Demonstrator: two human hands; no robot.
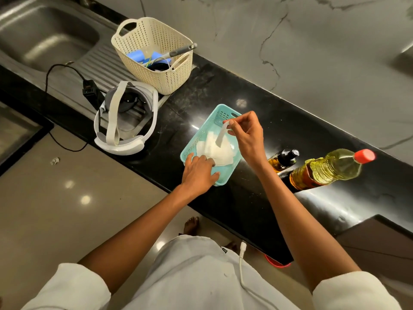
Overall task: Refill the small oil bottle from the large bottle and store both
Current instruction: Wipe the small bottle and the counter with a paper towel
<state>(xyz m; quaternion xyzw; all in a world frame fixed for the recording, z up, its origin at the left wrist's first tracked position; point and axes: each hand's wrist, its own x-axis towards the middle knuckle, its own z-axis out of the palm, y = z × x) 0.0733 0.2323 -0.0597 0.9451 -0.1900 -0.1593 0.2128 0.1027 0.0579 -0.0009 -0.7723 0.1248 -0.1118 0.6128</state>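
A small oil bottle (283, 159) with a black pump top stands on the black counter (257, 104), right of my arms. Beside it stands the large bottle (330, 167) of yellow oil with a red cap. A turquoise basket (223, 177) holding white tissues (215, 149) sits in front of me. My left hand (199, 173) grips the basket's near rim, fingers pressing on the tissues. My right hand (244, 133) pinches one white tissue strip (221, 134) and holds it lifted above the pile.
A cream perforated basket (172, 79) with blue items and a grey-handled tool stands at the back left, near a steel sink (44, 39). A white headset (125, 121) and a black cable lie on the drainboard. The counter's front edge runs diagonally past my arms.
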